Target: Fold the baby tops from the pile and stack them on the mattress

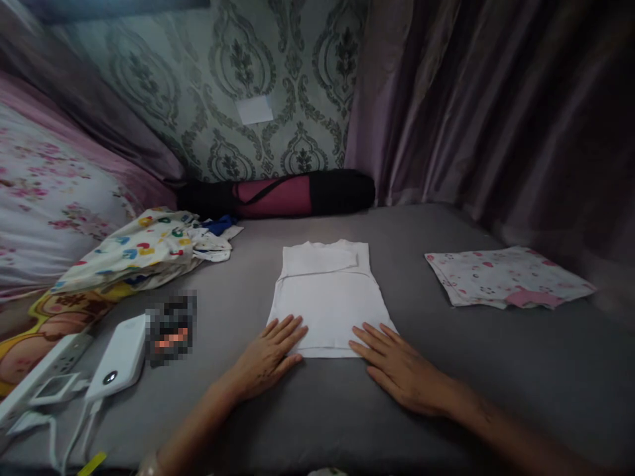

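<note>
A white shirt (327, 304) lies flat on the grey sheet, its neckline away from me and its sleeves folded inward across the upper part. My left hand (272, 350) rests on the shirt's lower left corner, fingers stretched out and slightly spread. On the lower right corner lies my right hand (397, 367), palm down, with its fingers extended too. Both hands touch the cloth without gripping it. The bottom hem shows between them.
Folded patterned cloth (506, 277) lies at right. Heaped clothes (143, 248) sit at left, above a white power bank (119, 357), cables and a power strip (54, 370). A pixelated patch covers something beside the power bank. A black and maroon bag (278, 196) lies along the back wall.
</note>
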`<move>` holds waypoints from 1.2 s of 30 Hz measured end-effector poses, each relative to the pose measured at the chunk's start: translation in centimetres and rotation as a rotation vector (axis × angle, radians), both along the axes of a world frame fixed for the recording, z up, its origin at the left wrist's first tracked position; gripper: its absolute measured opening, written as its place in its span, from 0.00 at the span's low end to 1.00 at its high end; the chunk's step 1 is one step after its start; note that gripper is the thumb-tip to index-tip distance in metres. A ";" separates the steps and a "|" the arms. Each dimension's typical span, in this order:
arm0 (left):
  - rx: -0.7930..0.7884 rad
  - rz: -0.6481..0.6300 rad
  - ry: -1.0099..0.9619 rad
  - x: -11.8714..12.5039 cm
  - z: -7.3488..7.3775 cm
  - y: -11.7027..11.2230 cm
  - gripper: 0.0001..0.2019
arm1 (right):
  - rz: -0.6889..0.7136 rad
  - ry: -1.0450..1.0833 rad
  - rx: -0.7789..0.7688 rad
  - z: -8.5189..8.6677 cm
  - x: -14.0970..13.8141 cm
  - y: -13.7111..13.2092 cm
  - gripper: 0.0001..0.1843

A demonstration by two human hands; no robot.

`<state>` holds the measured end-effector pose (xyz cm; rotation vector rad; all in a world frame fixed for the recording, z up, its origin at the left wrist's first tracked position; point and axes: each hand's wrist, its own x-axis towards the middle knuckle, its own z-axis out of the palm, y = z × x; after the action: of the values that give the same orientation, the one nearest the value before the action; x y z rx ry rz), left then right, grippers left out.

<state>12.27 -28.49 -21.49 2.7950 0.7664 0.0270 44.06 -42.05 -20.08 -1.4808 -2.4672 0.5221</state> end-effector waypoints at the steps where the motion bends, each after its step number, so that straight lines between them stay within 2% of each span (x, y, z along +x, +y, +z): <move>1: -0.016 -0.003 -0.015 -0.8 0.0 0.0 0.26 | -0.009 0.005 -0.004 -0.1 0.4 -0.5 0.28; 7: -0.056 0.054 -0.121 -4.1 -0.3 0.3 0.22 | -0.120 0.060 0.038 -0.9 3.5 -2.1 0.25; 10: -0.019 0.086 -0.131 -4.9 -0.2 0.5 0.19 | -0.166 0.109 0.110 -1.3 5.1 -2.0 0.21; 12: 0.017 0.081 -0.111 -5.1 -0.1 0.5 0.18 | -0.148 0.108 0.152 -1.3 5.7 -1.7 0.18; 15: 0.065 0.040 -0.071 -5.0 0.2 0.5 0.20 | -0.108 0.068 0.209 -1.0 5.7 -1.3 0.16; 18: 0.095 0.026 -0.045 -4.8 0.6 0.5 0.23 | -0.102 0.015 0.273 -0.9 5.3 -1.3 0.20; 21: 0.094 0.035 -0.069 -4.3 0.8 0.6 0.22 | -0.125 -0.023 0.306 -1.1 5.0 -1.2 0.24; 28: 0.001 0.039 -0.239 -4.6 -0.4 2.1 0.19 | -0.135 0.074 0.321 -1.9 5.3 -0.1 0.17; 31: -0.061 0.016 -0.264 -5.4 0.0 2.7 0.22 | -0.120 0.133 0.332 -1.3 5.9 0.1 0.20; 36: -0.090 0.012 -0.282 -5.9 2.3 3.1 0.22 | -0.153 0.139 0.282 1.6 6.7 0.2 0.22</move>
<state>6.37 -25.42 -19.19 2.6236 0.6958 0.3708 50.77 -41.86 -18.48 -1.4494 -2.1926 0.2281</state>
